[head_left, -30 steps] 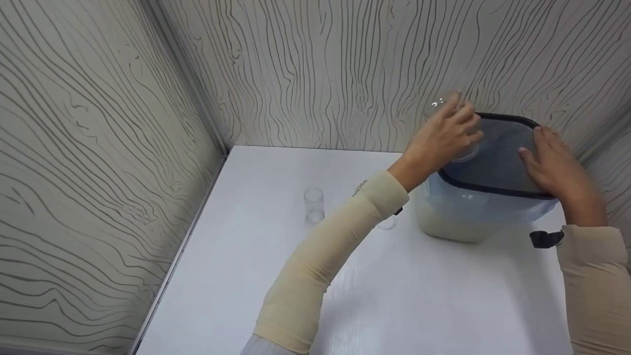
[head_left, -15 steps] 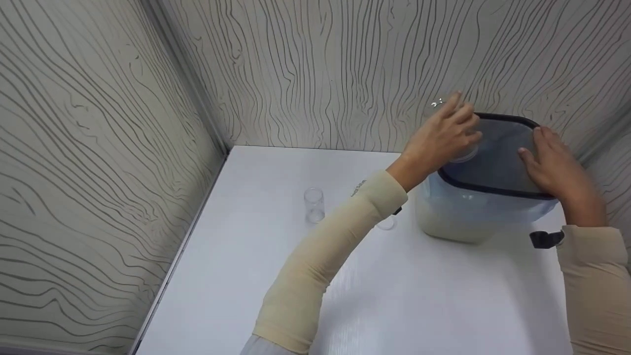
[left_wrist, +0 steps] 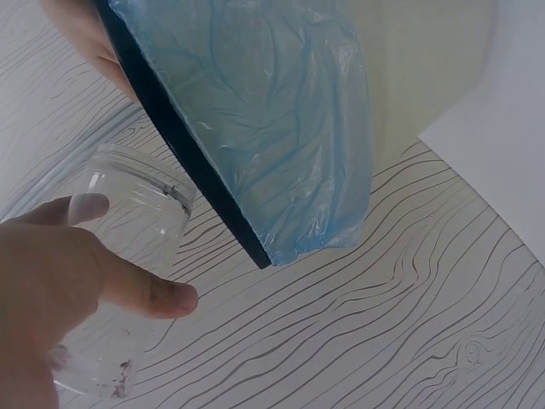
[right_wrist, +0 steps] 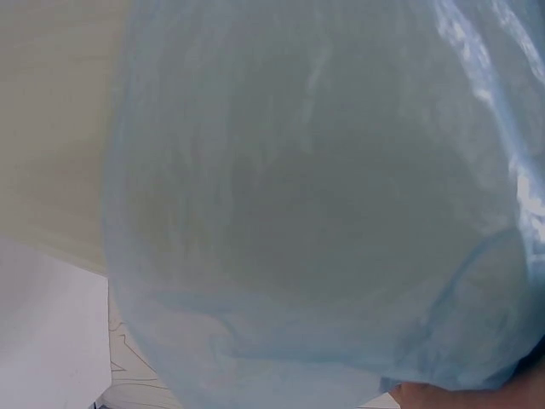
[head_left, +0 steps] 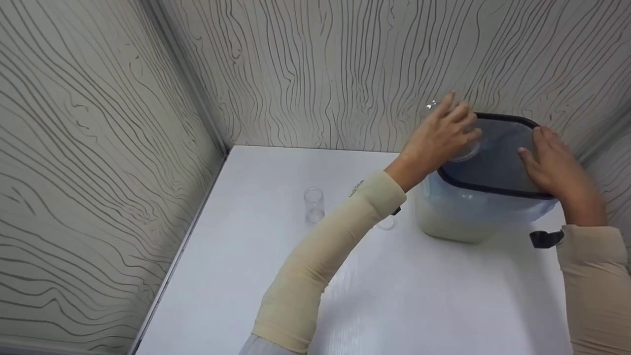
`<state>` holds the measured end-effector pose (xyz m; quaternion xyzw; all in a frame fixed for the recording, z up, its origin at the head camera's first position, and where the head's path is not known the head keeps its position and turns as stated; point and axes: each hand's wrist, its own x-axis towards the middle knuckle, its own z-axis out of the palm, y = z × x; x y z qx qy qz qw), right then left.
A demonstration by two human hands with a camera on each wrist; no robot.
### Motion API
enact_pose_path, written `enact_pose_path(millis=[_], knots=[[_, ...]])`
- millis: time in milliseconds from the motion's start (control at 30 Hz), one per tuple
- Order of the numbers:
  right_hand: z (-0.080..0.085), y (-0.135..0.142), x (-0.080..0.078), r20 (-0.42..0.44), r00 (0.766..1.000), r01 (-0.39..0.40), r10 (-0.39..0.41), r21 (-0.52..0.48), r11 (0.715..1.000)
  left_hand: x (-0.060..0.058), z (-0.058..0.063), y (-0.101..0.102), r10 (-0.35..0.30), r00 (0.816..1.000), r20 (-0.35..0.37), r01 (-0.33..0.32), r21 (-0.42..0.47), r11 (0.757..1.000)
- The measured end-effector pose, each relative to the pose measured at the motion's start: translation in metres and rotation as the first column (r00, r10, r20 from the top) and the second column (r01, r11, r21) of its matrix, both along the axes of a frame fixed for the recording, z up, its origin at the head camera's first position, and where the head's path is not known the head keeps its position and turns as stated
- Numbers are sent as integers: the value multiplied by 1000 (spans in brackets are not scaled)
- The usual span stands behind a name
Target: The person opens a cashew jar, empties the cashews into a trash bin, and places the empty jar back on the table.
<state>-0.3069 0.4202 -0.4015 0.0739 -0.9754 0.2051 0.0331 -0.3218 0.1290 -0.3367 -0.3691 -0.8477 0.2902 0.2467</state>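
Observation:
My left hand (head_left: 436, 135) grips a clear jar (left_wrist: 145, 239), tilted with its mouth over the near-left part of the bin. Brown specks cling inside the jar near its base in the left wrist view. The bin (head_left: 443, 222) is pale, with a blue plastic liner (left_wrist: 281, 128) and a dark rim (head_left: 493, 191). My right hand (head_left: 559, 165) holds the bin's right rim, its thumb reaching over the opening. Liner fills most of the right wrist view, with part of that hand (right_wrist: 477, 396) at lower right. The bin's contents cannot be made out.
A small clear cylindrical container (head_left: 314, 204) stands on the white table (head_left: 236, 276), left of my left forearm. A clear round disc or ring (head_left: 387, 223) lies beside that forearm. Wood-patterned walls (head_left: 320, 74) close in the back and left side.
My left hand and the jar shift very slightly left, the jar staying tilted over the bin. The right hand and the bin hold still.

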Motion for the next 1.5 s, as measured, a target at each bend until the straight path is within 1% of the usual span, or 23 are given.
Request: enact_pose_path(millis=[133, 367, 533, 767, 1000, 1133, 1400, 1500], knots=[[0, 0, 0, 3, 1000, 0, 0, -4, 1000, 0, -1, 0, 2, 1000, 1, -2, 17, 1000], [0, 0, -1, -13, 1000, -12, 12, -15, 1000, -1, -3, -4, 26, 1000, 12, -27, 39, 999], [-1, 1, -3, -30, 999, -24, 24, -6, 1000, -1, -6, -8, 38, 999, 15, -40, 81, 996], [-1, 1, -2, -15, 1000, -18, 18, -9, 1000, -3, -9, -11, 55, 998, 31, -59, 120, 991], [-1, 0, -2, -24, 1000, -14, 13, -15, 1000, -4, -15, -17, 46, 998, 37, -52, 172, 984], [-2, 0, 0, -14, 1000, -11, 11, -18, 1000, -4, -17, -20, 45, 998, 42, -51, 175, 983], [-1, 1, -1, -3, 1000, -2, 2, -17, 1000, -3, -18, -26, 51, 997, 52, -59, 169, 984], [-1, 1, -1, -5, 1000, -9, 9, -9, 1000, -4, -19, -28, 51, 998, 48, -59, 182, 981]])
